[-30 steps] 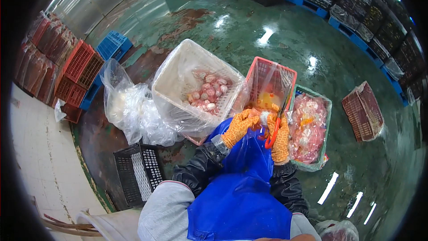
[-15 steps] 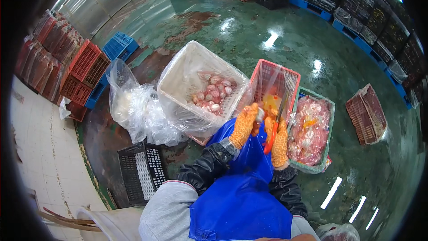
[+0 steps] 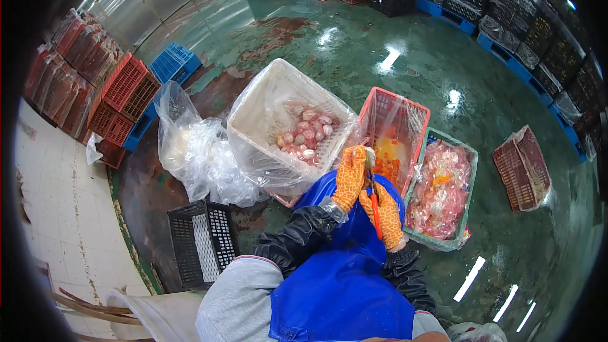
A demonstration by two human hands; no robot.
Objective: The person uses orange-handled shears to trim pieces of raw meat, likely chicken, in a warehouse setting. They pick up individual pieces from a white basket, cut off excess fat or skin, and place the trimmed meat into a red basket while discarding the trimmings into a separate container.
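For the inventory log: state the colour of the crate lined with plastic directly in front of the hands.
Red crate, clearest in the head view.

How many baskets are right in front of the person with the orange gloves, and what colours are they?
White basket, tilted, with pale pink pieces: 1
Red basket, with orange bits: 1
Green basket, with pink and red pieces: 1
Total: 3

The left hand and right hand work just in front of them, with a red-handled tool.
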